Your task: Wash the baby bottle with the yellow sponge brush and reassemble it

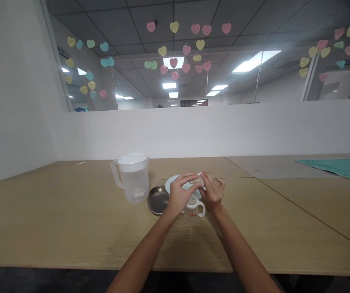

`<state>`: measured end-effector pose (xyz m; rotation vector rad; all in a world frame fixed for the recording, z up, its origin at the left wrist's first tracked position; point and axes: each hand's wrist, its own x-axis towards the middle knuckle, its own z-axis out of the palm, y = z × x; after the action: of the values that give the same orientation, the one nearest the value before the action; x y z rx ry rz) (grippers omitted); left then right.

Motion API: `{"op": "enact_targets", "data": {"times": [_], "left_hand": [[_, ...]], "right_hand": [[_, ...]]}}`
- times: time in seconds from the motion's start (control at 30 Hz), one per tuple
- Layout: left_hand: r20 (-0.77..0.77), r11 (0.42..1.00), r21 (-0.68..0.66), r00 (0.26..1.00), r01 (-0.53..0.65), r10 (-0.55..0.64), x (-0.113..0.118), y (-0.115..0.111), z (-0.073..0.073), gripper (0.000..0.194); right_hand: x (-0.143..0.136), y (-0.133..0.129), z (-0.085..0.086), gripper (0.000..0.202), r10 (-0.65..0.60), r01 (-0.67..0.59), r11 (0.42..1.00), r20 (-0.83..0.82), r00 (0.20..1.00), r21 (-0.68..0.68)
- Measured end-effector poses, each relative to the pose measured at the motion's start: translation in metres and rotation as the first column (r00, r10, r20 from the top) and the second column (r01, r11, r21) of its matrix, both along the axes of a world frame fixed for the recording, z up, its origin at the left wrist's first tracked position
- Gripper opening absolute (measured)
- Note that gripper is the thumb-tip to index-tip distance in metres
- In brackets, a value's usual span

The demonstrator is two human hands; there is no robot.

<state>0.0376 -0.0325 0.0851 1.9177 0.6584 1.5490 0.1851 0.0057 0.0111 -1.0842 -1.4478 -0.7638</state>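
Above a small clear cup with a white rim, white handle and red lettering (pixel 192 208), both hands meet at a small clear container (pixel 195 180). My left hand (pixel 181 191) pinches its left side between thumb and fingers. The fingers of my right hand (pixel 212 190) are closed round its right end, where something white shows. Behind the hands lies a pale plate (pixel 171 180), partly covered by them. A round metal dish (pixel 158 200) rests left of the cup, next to my left wrist.
A large translucent pitcher (pixel 135 183) with a handle stands left of the metal dish. A teal cloth (pixel 336 167) lies at the far right of the wooden table (pixel 71 219). A small flat piece (pixel 81 163) is at the back left, and a white wall rises behind.
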Motion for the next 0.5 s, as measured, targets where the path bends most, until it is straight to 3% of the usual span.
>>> {"op": "enact_targets", "data": {"times": [0.1, 0.3, 0.43, 0.5], "left_hand": [[-0.082, 0.995, 0.096, 0.996, -0.038, 0.046, 0.000, 0.005, -0.002, 0.035], [-0.104, 0.995, 0.091, 0.994, 0.047, -0.038, -0.007, 0.010, 0.007, 0.021], [-0.069, 0.987, -0.055, 0.986, 0.148, -0.152, -0.011, 0.015, 0.008, 0.023], [0.039, 0.963, -0.179, 0.980, 0.201, -0.197, -0.012, 0.023, 0.003, 0.029]], "right_hand": [[0.000, 0.000, 0.000, 0.038, 0.014, -0.014, 1.000, 0.008, 1.000, 0.005], [-0.003, -0.003, 0.003, 0.031, 0.071, -0.079, 0.988, 0.064, 0.995, 0.132], [-0.005, -0.004, 0.003, 0.033, 0.162, -0.168, 0.981, 0.071, 0.984, 0.095], [-0.005, -0.003, 0.004, 0.035, 0.197, -0.202, 0.977, 0.066, 0.978, 0.071]]}}
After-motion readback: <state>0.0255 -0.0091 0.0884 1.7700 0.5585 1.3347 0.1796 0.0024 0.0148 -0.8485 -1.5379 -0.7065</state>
